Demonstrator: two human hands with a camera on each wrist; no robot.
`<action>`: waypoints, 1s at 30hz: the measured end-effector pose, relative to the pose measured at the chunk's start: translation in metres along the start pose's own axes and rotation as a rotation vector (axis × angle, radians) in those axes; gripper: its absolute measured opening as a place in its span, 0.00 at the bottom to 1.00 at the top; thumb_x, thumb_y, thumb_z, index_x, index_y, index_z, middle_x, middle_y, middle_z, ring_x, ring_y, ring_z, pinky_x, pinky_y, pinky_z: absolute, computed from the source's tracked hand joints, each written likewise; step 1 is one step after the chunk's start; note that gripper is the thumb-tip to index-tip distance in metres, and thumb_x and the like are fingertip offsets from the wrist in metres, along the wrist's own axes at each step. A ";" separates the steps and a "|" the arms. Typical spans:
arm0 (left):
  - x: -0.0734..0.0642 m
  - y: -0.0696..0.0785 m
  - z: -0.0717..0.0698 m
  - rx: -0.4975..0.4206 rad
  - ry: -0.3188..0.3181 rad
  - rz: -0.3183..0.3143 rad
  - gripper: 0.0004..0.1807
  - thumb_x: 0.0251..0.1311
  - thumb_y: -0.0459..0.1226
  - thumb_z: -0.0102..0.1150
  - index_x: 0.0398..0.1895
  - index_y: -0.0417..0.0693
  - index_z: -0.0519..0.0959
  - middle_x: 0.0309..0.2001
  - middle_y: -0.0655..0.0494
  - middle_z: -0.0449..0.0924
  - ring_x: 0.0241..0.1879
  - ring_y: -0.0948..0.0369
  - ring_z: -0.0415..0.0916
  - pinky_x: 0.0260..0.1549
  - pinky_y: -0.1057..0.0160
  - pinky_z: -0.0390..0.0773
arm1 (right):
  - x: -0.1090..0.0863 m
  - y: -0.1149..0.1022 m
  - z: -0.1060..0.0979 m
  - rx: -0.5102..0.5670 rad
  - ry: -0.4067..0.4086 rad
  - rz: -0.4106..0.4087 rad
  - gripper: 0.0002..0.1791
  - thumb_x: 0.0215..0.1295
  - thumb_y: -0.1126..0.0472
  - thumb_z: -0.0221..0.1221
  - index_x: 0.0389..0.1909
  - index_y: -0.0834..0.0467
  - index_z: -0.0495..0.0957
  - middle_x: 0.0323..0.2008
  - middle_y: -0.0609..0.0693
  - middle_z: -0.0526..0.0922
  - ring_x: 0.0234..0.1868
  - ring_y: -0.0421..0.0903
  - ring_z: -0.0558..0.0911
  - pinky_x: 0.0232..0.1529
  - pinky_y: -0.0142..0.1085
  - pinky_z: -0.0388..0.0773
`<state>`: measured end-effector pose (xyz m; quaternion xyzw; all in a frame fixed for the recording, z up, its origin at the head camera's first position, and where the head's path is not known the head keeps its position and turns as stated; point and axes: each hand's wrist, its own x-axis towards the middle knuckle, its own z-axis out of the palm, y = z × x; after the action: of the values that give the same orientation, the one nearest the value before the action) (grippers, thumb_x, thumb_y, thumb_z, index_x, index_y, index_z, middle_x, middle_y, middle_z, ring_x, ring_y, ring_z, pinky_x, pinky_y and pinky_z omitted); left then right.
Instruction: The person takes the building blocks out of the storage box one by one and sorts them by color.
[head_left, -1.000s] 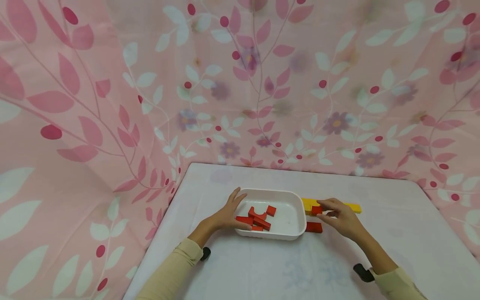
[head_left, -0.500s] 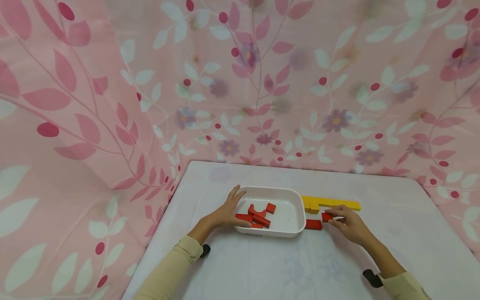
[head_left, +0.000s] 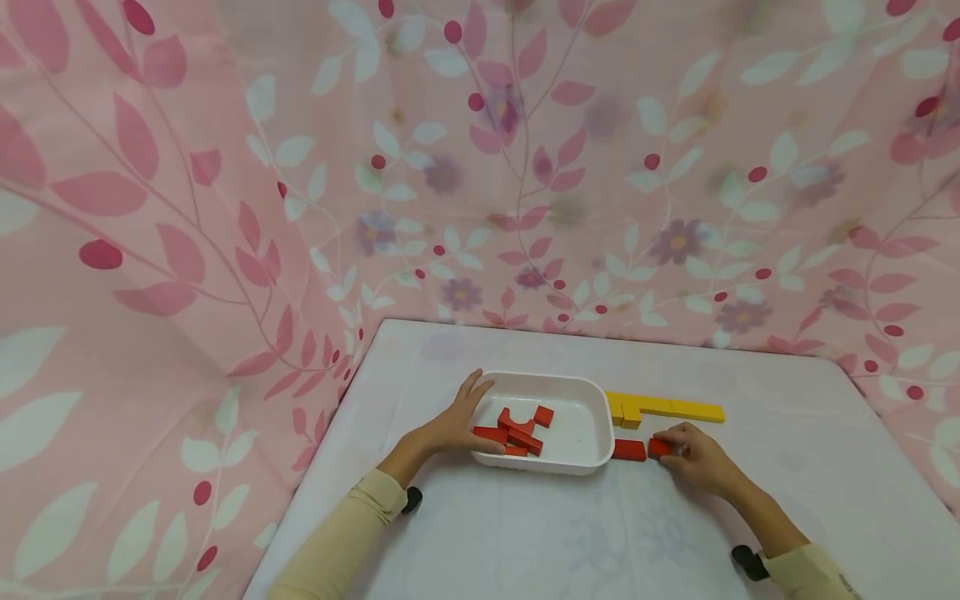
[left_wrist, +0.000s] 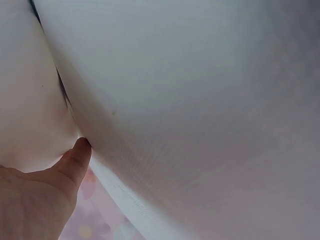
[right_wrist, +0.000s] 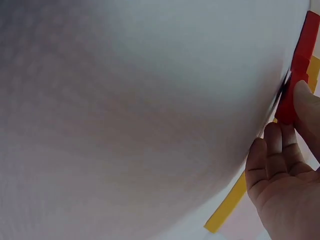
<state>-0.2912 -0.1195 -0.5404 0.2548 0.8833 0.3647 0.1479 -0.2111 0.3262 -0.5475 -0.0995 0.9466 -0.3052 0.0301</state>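
My left hand (head_left: 455, 427) rests at the left end of a white plastic tray (head_left: 592, 462), fingers spread along the rim and thumb over the front corner. Several red toy blocks lie in the tray, among them an arch (head_left: 517, 423) and a small cube (head_left: 543, 416). My right hand (head_left: 705, 460) pinches a small red block (head_left: 660, 448) between thumb and fingers, low over the table. Just left of it lies a longer red block (head_left: 629, 450) beside the tray. The left wrist view shows one digit (left_wrist: 75, 160) touching the tray's side.
Behind the right hand, yellow blocks (head_left: 682, 409) form a row, with a small yellow cube (head_left: 631, 417) at its front. A white cloth covers the table (head_left: 540, 533). Pink floral fabric (head_left: 525, 167) hangs behind and at the left.
My right hand has carried the small red block from in front of the yellow blocks toward me and rightward, to the right end of the longer red block. The left hand stays at the tray.
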 end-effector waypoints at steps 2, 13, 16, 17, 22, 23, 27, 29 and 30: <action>0.000 0.001 -0.001 0.003 -0.002 -0.001 0.66 0.41 0.62 0.75 0.80 0.59 0.45 0.80 0.54 0.27 0.78 0.47 0.43 0.68 0.37 0.62 | 0.000 0.001 0.001 -0.009 -0.008 -0.010 0.19 0.58 0.68 0.67 0.53 0.60 0.82 0.43 0.52 0.79 0.40 0.45 0.74 0.37 0.28 0.76; 0.001 0.000 0.000 -0.001 0.008 0.011 0.65 0.41 0.61 0.75 0.80 0.59 0.46 0.80 0.54 0.28 0.77 0.47 0.43 0.68 0.36 0.61 | 0.002 -0.012 0.004 -0.027 -0.054 0.004 0.21 0.57 0.70 0.67 0.53 0.60 0.82 0.45 0.52 0.80 0.42 0.47 0.75 0.41 0.34 0.80; 0.000 -0.001 0.001 -0.008 0.006 -0.001 0.65 0.41 0.61 0.75 0.80 0.60 0.46 0.80 0.55 0.28 0.77 0.47 0.43 0.68 0.36 0.61 | 0.002 -0.012 0.004 -0.015 -0.058 0.007 0.22 0.57 0.69 0.68 0.54 0.61 0.81 0.45 0.53 0.80 0.42 0.46 0.75 0.40 0.33 0.80; 0.000 -0.001 0.001 -0.008 0.006 -0.004 0.65 0.41 0.61 0.75 0.80 0.60 0.46 0.80 0.56 0.27 0.77 0.47 0.43 0.68 0.37 0.61 | 0.002 -0.012 0.005 -0.012 -0.058 0.004 0.22 0.57 0.69 0.68 0.54 0.61 0.81 0.45 0.53 0.80 0.42 0.46 0.75 0.40 0.32 0.80; 0.000 -0.001 0.002 -0.010 0.007 -0.008 0.65 0.40 0.61 0.75 0.80 0.60 0.46 0.80 0.57 0.27 0.77 0.47 0.43 0.68 0.37 0.61 | 0.004 -0.007 0.005 -0.016 -0.046 -0.022 0.21 0.57 0.67 0.69 0.53 0.63 0.81 0.45 0.52 0.80 0.42 0.46 0.77 0.40 0.28 0.79; 0.000 0.000 0.002 -0.009 0.008 -0.004 0.65 0.41 0.61 0.75 0.80 0.60 0.47 0.80 0.56 0.27 0.77 0.47 0.44 0.68 0.37 0.62 | 0.004 -0.006 0.005 -0.018 -0.041 -0.025 0.21 0.57 0.67 0.69 0.53 0.63 0.81 0.45 0.52 0.81 0.42 0.46 0.77 0.40 0.28 0.79; 0.000 0.000 0.001 -0.005 0.007 0.008 0.65 0.41 0.61 0.75 0.80 0.60 0.47 0.80 0.53 0.28 0.77 0.47 0.43 0.68 0.36 0.62 | 0.004 -0.007 0.005 -0.017 -0.031 -0.022 0.21 0.57 0.66 0.69 0.53 0.63 0.81 0.45 0.52 0.81 0.42 0.46 0.78 0.41 0.30 0.81; 0.000 0.000 0.001 0.003 0.008 0.010 0.65 0.41 0.61 0.75 0.80 0.60 0.47 0.80 0.53 0.28 0.77 0.47 0.43 0.68 0.37 0.61 | 0.004 -0.007 0.005 -0.010 -0.037 -0.016 0.22 0.56 0.65 0.70 0.53 0.63 0.81 0.45 0.53 0.81 0.42 0.46 0.78 0.41 0.31 0.81; 0.000 0.000 0.001 0.005 0.009 0.010 0.65 0.41 0.61 0.75 0.80 0.60 0.47 0.80 0.53 0.28 0.78 0.47 0.43 0.69 0.37 0.61 | 0.004 -0.007 0.005 -0.007 -0.042 -0.010 0.22 0.56 0.65 0.70 0.53 0.63 0.81 0.45 0.53 0.81 0.42 0.46 0.78 0.41 0.32 0.82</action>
<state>-0.2914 -0.1190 -0.5412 0.2578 0.8836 0.3645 0.1416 -0.2130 0.3166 -0.5472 -0.1108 0.9462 -0.3000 0.0480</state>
